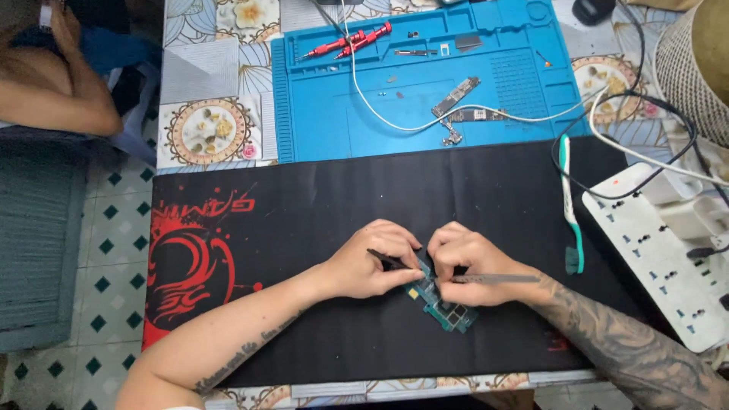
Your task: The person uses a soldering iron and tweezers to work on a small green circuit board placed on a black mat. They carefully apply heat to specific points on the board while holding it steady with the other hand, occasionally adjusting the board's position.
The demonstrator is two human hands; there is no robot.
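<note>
Black desk mat [319,205] carries a small green circuit board [446,304] near its front edge. Just above the board, the left hand [372,262] grips dark tweezers [391,260] and the right hand [467,264] grips a slim metal tool [493,279]; a slip of either tip could scratch the board or flick off a part.

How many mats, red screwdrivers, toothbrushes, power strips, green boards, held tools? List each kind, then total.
Mats: 2 (blue mat, black mat)
Red screwdrivers: 2
Toothbrushes: 1
Power strips: 1
Green boards: 1
Held tools: 2 (black tool, grey tool)
Total: 9
</note>
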